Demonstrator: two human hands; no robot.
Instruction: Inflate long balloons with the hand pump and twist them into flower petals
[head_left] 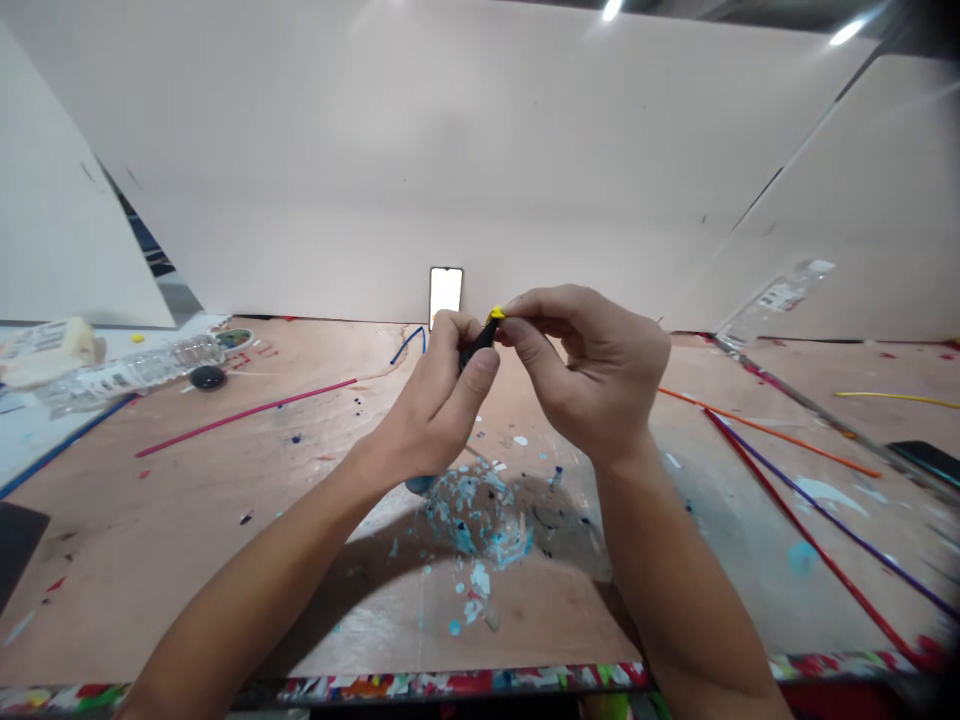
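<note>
My left hand [442, 400] is closed around a black pen-like tool [480, 340], its narrow end pointing up and to the right. A light blue end [420, 484] shows below that hand and looks like part of the same tool, though the grip hides most of it. At the tip sits a small soft-looking yellow piece [497, 314]. Thumb and forefinger of my right hand [600, 370] pinch this yellow piece against the tip. Both hands are raised above the table, close together.
A lit phone [446, 292] leans on the white partition [450, 150]. Coloured strands, among them a pink one [247, 418] and an orange one [772, 432], lie at both sides. Plastic bottles [142, 370] stand left and right. Blue scraps [480, 520] litter the wooden tabletop [300, 560].
</note>
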